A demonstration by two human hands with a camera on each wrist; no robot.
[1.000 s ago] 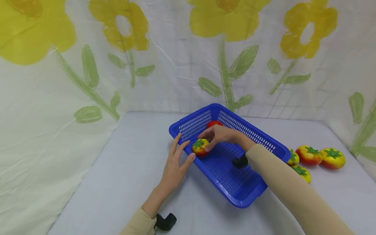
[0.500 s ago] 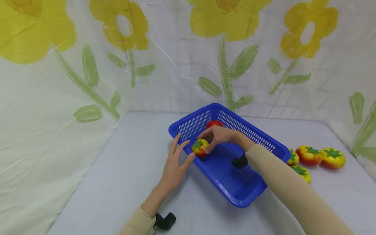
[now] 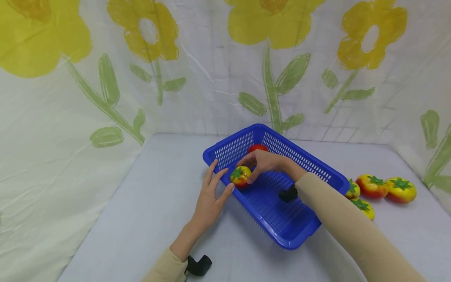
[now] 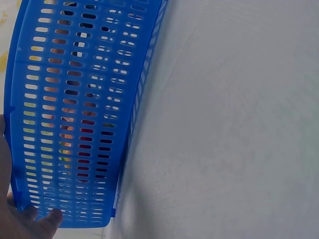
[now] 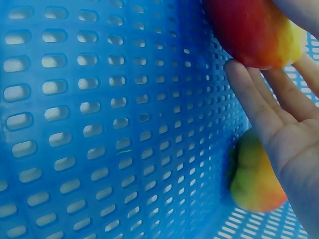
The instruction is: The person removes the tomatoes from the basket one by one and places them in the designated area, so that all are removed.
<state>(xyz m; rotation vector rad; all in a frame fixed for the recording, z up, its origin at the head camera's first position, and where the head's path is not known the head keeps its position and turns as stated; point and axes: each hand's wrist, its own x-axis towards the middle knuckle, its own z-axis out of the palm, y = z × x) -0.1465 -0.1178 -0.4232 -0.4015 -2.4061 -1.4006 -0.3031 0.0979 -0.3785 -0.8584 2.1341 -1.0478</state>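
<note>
A blue plastic basket (image 3: 282, 231) with slotted walls stands on the table at an angle. My left hand (image 3: 208, 199) lies along its left side, fingers spread and fairly straight, fingertips touching the rim. Inside the basket, my right hand (image 3: 262, 162) holds a yellow-and-red toy tomato (image 3: 240, 176) with a green leafy top, near the left wall. The right wrist view shows the tomato (image 5: 254, 32) between thumb and fingers. Below that hand sits a green, yellow and orange fruit (image 5: 259, 174). A red fruit (image 3: 258, 148) shows at the basket's far corner, partly behind the right hand.
Right of the basket, several yellow-and-red toy tomatoes (image 3: 371, 186) lie on the white table (image 3: 151, 203); the basket rim and right sleeve partly cover some. A flower-printed sheet (image 3: 211, 94) hangs behind the table. Each wrist carries a black camera mount (image 3: 199, 266).
Almost nothing differs. Both hands, the basket and the held tomato keep their places, apart from a very slight shift of the tomato and the view.
</note>
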